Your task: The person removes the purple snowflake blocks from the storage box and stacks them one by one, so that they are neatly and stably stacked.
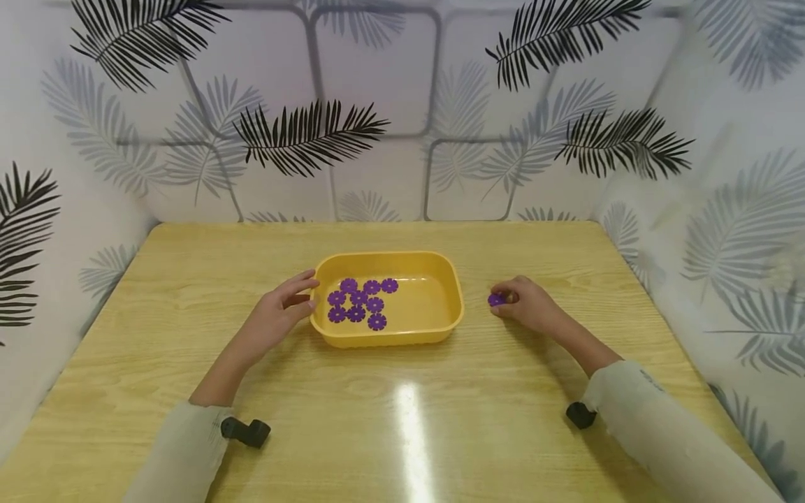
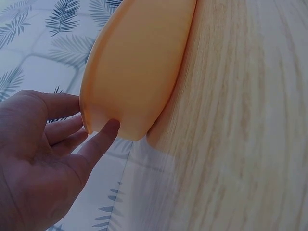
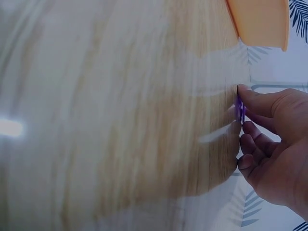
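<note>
Only the head view shows purple discs inside the tray.

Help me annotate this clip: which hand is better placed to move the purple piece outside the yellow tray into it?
Probably the right hand: it pinches the purple piece, just beyond the right end of the yellow tray. The left hand touches the tray's opposite end, farther from that piece.

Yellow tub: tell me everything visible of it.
The yellow tub is a shallow rectangle with rounded corners and a rim, apparently glossy plastic. It stands upright on the wood-grain table, long side crosswise. Purple flower-shaped discs lie mostly in its left half; the right end is bare. The left hand touches its left end.
</note>
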Motion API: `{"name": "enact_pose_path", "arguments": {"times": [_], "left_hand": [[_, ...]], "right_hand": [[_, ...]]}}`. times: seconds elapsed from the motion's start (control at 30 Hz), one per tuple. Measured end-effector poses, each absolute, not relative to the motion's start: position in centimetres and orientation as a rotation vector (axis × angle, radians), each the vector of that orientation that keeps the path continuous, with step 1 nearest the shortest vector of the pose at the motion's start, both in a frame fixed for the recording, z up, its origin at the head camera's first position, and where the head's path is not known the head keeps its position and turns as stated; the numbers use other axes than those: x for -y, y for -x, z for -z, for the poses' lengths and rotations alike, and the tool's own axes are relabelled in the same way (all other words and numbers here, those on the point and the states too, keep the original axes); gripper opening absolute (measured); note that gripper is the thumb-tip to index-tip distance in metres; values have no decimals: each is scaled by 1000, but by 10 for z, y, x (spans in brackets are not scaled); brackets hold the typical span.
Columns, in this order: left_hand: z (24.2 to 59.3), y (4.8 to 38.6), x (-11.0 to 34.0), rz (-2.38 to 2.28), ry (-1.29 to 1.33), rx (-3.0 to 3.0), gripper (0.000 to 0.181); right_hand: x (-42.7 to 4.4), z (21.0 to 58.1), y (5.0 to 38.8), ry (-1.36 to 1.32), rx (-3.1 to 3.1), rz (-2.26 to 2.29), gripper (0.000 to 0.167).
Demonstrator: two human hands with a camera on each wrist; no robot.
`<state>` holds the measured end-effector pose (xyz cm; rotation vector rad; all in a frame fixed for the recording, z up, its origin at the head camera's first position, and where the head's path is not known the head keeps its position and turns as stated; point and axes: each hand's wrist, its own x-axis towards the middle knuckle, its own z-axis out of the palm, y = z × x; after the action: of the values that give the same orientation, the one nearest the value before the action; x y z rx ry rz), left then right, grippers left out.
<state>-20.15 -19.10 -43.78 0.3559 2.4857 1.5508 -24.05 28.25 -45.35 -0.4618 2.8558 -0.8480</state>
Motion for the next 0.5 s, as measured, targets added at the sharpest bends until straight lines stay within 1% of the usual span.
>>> {"name": "enact_pose_path", "arguments": {"times": [0.2,0.3,0.5], "left_hand": [[434,205,188,-1558,-365,-2485,48],[434,206,189,-1562,-367,-2481,48],[431,210,188,-1575,-402,-2476,48]], "right_hand": [[-285,449,242,435,-2846,866,37],[-286,445,242,414,-2834,880,40],[-278,423,243,356,-2833,987,47]]}}
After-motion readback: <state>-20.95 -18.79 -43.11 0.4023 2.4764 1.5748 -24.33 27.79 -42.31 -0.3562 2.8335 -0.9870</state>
